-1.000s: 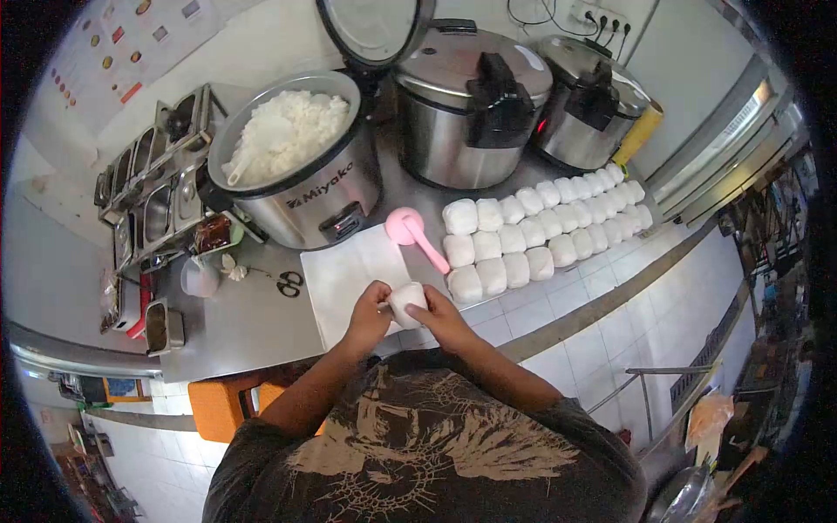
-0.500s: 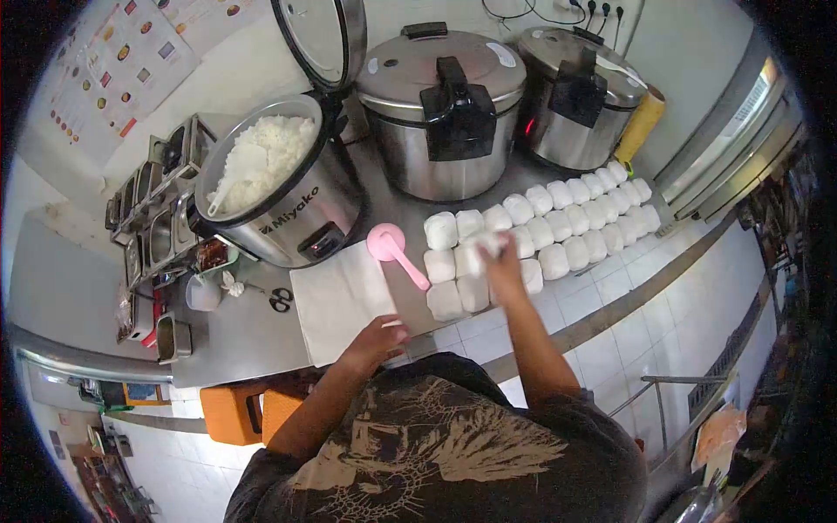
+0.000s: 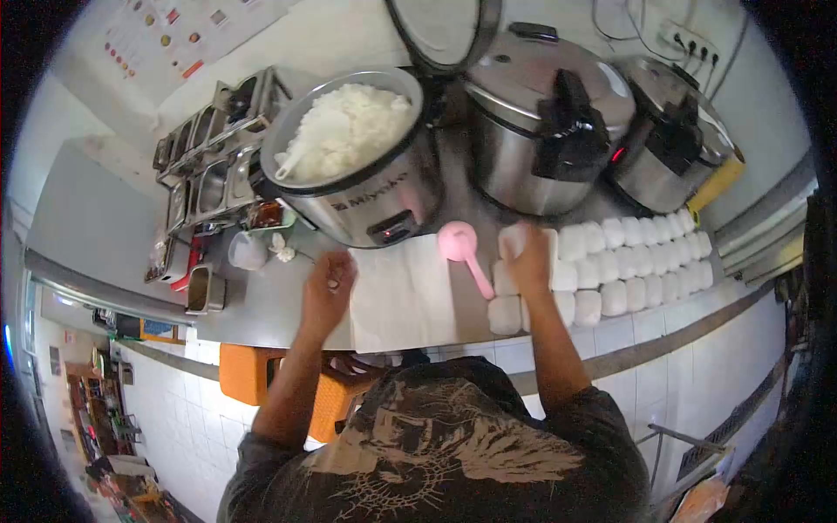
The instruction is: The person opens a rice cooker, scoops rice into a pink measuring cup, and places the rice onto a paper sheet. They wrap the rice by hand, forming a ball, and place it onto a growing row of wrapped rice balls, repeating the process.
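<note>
My left hand (image 3: 329, 285) is curled at the left edge of a sheet of white paper (image 3: 403, 301) lying on the metal counter. Whatever its fingers hold, if anything, is hidden. Black-handled scissors, seen there earlier, are covered from sight. Closed over a white packet (image 3: 513, 241), my right hand (image 3: 528, 264) is at the upper left end of several rows of similar white packets (image 3: 615, 264). Between the paper and the rows rests a pink scoop (image 3: 459, 244), its handle pointing toward me.
Behind the paper stands an open rice cooker (image 3: 370, 205) full of white rice (image 3: 353, 131). Two lidded cookers, one large (image 3: 523, 166) and one farther right (image 3: 663, 174), line the wall. Metal food containers (image 3: 214, 187) are at left. An orange stool (image 3: 244, 370) sits below the counter.
My left hand has moved from the paper's near right corner to its left side, over where the scissors lay. My right hand has shifted to the back of the packet rows. The view has turned left.
</note>
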